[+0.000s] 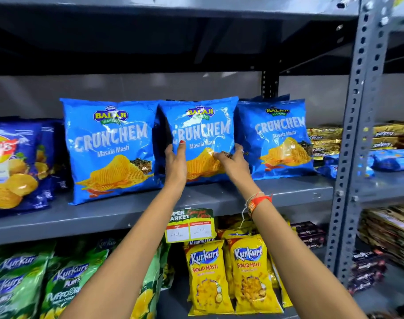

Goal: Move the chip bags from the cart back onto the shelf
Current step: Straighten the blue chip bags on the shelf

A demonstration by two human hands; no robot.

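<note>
Three blue Crunchem chip bags stand upright in a row on the grey metal shelf (127, 210). My left hand (175, 164) and my right hand (233, 162) both press on the lower front of the middle bag (202, 125), one on each side. The left bag (109, 148) stands nearer the shelf's front edge. The right bag (274, 134) stands further back, with another blue bag partly hidden behind it. The cart is out of view.
Dark blue chip bags (14, 166) fill the shelf's left end; gold and blue biscuit packs (325, 141) are at the right. A perforated upright post (357, 134) bounds the bay. Below hang a price tag (189, 225), green Kurkure bags (65, 279) and yellow ones (228, 275).
</note>
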